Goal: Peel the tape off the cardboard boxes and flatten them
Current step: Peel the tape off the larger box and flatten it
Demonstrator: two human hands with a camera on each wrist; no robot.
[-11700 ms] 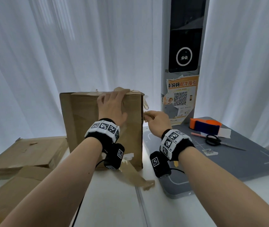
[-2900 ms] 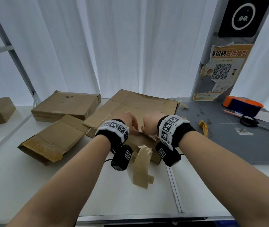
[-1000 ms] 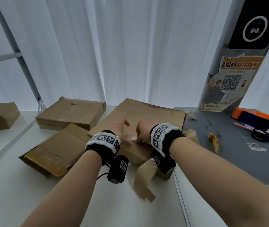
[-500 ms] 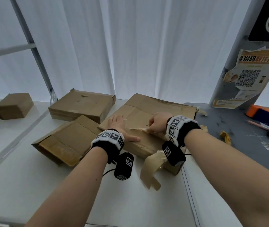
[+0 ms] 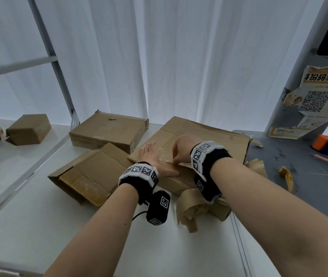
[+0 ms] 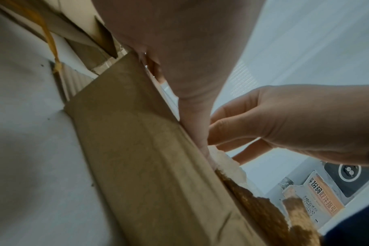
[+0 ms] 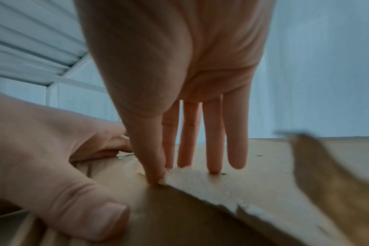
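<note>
Head view, hands on flattened box

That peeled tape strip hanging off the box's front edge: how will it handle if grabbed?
The peeled tape strip looks floppy: it droops and curls over the flattened box edge. Probably light and thin, given its ragged, torn edges. Likely sticky, so it may cling to fingers.

left hand pressing flattened box, right hand pinching tape

White flat tabletop, three flattened brown cardboard boxes lying on it, crumpled tan tape strip at the near edge, dark grey mat alongside at right.
</note>
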